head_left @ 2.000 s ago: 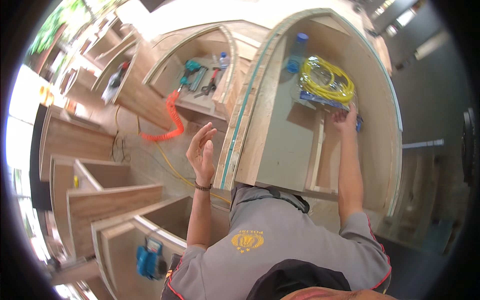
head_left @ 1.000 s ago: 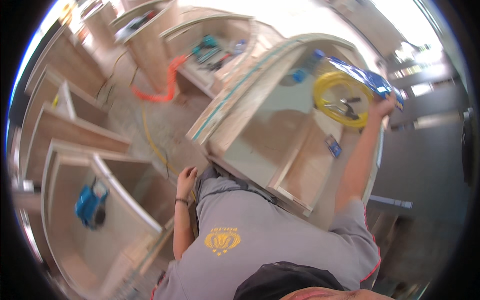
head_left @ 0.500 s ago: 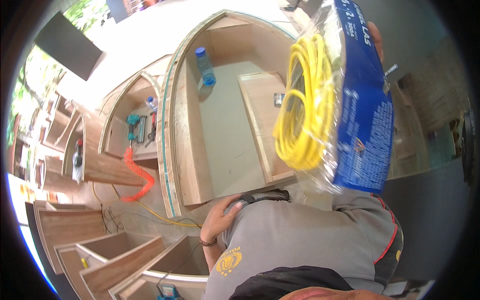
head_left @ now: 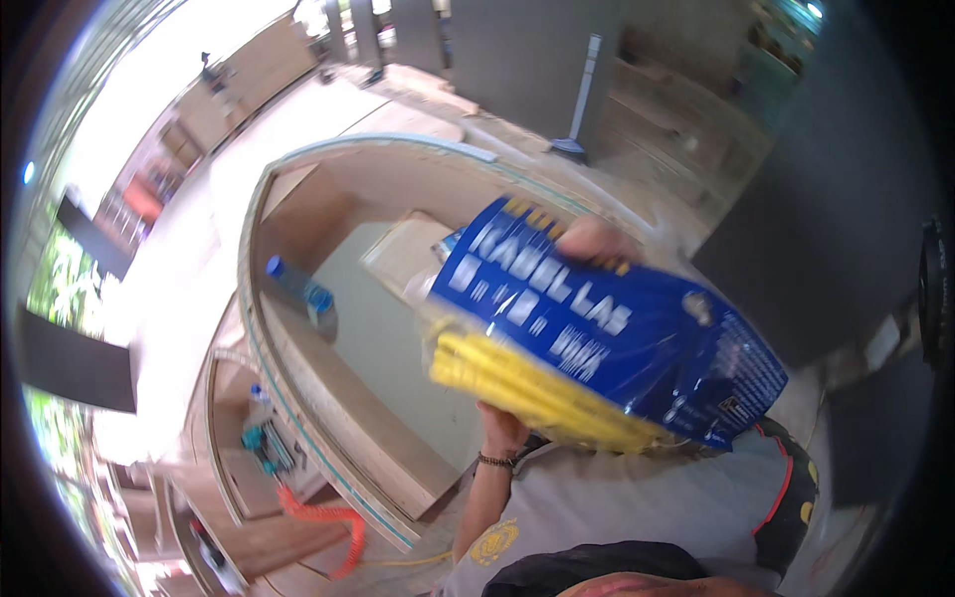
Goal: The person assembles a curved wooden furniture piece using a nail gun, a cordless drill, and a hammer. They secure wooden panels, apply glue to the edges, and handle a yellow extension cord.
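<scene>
— Fingers point(head_left: 500, 423) of my left hand point(head_left: 502, 430) are curled under the near, lower edge of the cable pack point(head_left: 607, 343), taking its weight from below. My right hand point(head_left: 594, 239) is at the far top edge; only its knuckles show, so I can't tell how those fingers sit.

— Why hold it so high?

— My guess: both hands spread the load, keeping the pack's face turned up at me.

— Which way does it run?

— Long axis slants from upper left, by my right hand, down to lower right. The yellow coil point(head_left: 527, 383) lies along the lower side, just right of my left fingers.

— And beyond?

— Past the pack, the open plywood cabinet point(head_left: 298, 388), with a blue-capped bottle point(head_left: 298, 289) well left of my fingers.
</scene>
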